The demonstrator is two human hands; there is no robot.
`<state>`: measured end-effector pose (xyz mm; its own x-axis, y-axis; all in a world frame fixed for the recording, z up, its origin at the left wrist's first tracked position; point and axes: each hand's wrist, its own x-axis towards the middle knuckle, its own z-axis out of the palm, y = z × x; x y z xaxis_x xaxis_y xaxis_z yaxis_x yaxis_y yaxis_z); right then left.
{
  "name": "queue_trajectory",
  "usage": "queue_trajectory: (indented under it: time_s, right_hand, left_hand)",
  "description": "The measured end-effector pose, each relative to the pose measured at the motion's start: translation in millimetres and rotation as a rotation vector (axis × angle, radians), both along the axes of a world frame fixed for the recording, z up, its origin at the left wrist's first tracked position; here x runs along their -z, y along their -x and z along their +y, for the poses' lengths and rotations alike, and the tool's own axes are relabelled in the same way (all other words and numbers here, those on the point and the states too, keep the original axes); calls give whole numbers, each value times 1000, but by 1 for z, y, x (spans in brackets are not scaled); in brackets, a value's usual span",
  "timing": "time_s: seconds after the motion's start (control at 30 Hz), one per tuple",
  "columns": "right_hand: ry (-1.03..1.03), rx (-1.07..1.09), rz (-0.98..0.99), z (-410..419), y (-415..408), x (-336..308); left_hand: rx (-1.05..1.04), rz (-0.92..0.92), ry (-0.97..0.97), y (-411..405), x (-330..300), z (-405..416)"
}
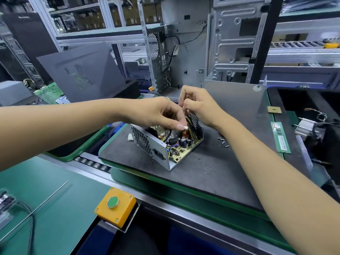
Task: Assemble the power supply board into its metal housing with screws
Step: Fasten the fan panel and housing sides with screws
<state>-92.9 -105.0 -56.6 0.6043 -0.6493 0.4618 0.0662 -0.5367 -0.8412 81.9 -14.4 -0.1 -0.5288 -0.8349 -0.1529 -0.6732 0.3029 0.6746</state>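
Note:
The open metal housing (147, 144) stands on a dark mat (211, 168), with the power supply board (181, 150) lying inside it. My left hand (156, 113) reaches over the housing's top with curled fingers; its thumb and forefinger seem to pinch something small, hidden from view. My right hand (199, 105) hovers just behind, fingers curled at the bundle of wires (190, 124) by the perforated rear wall. Several small screws (222, 141) lie loose on the mat to the right of the housing.
A folded metal cover (237, 100) stands behind the mat. Memory sticks (280, 138) and a heatsink (305, 127) lie at the right. A yellow box with a green button (115, 204) sits at the front edge. Computer cases (184, 52) stand at the back, a circuit board (50, 92) at the left.

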Motion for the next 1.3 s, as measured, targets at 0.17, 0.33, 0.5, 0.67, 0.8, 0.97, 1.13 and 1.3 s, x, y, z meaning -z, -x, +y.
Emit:
queue_trajectory:
  time_s: [0.17, 0.33, 0.5, 0.67, 0.8, 0.97, 1.13, 1.3]
  right_hand:
    - [99, 53, 32, 0, 0, 4]
    - [144, 89, 33, 3, 2, 5]
    - [172, 106, 35, 7, 3, 6]
    - [206, 148, 27, 7, 5, 10]
    - [216, 150, -11, 7, 4, 14]
    - [185, 153, -75, 4, 3, 17]
    - [172, 140, -113, 1, 3, 21]
    - [139, 112, -155, 0, 2, 22]
  left_hand:
    - [58, -27, 17, -1, -1, -4]
    - [78, -54, 48, 1, -3, -2]
    - [83, -73, 46, 4, -3, 3]
    - [104, -164, 126, 7, -4, 7]
    - [111, -219, 138, 9, -7, 9]
    - [139, -323, 155, 14, -10, 7]
    - [150, -270, 77, 18, -13, 10]
    - [113, -216, 67, 18, -11, 13]
